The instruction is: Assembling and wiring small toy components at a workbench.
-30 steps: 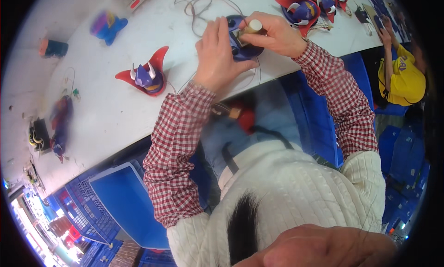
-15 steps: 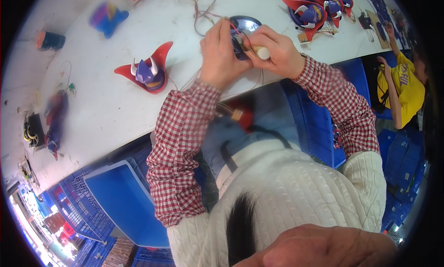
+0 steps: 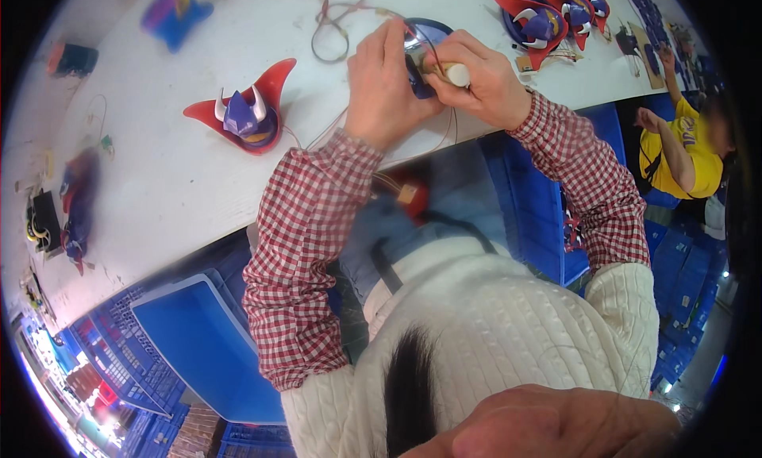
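Note:
Close together above the white table, both my hands work at a dark blue, round, shiny part (image 3: 433, 29). My left hand (image 3: 382, 89) is curled around its left side, with the fingertips at a thin red wire. In my right hand (image 3: 490, 85) is a cream cylinder (image 3: 457, 75) with a rounded end, like a tool handle; its other end points into the dark part and is hidden by my fingers. Left of my hands lies a purple horned toy head (image 3: 246, 118) with a red collar, thin wires running from it towards my left wrist.
Several similar toy heads (image 3: 543, 25) stand at the far right. Loose wires (image 3: 332, 37) coil beyond my left hand. A blue-purple part (image 3: 176, 17) and a dark spool (image 3: 73, 59) sit at the left. Blue bins (image 3: 190, 343) flank me below the table. A person in yellow (image 3: 684, 152) works at right.
The view has shifted slightly, so the table things sit a little further left. My hands keep the same hold at the dark part. The person in yellow has moved their arms.

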